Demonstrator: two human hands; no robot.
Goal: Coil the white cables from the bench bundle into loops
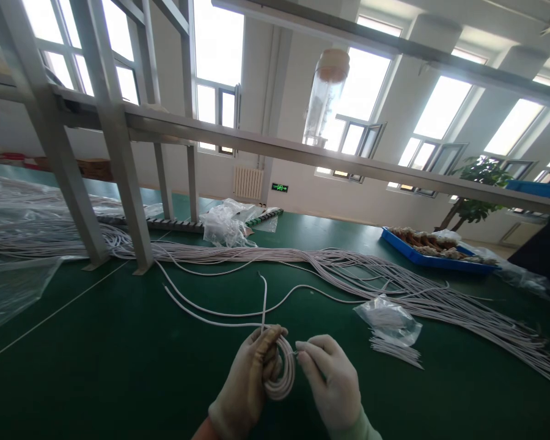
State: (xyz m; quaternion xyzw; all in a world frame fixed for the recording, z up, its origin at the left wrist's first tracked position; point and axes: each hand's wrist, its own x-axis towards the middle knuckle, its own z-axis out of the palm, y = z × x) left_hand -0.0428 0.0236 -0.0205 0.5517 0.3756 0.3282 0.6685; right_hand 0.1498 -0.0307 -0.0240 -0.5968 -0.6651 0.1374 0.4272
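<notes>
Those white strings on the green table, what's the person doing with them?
They are thin white cables. The person, wearing pale gloves, grips a small wound coil of cable in the left hand, while the right hand pinches something thin at the coil's edge. A long bundle of loose cables lies across the green table, beside a small clear bag.

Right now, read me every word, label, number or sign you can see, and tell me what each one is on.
Green sign on the far wall beside the radiator: it carries pale marks, too small and blurred to read.
Nothing readable shows on the coiled white cable, the gloved left hand, the gloved right hand, the blue tray or the plastic bags.
</notes>
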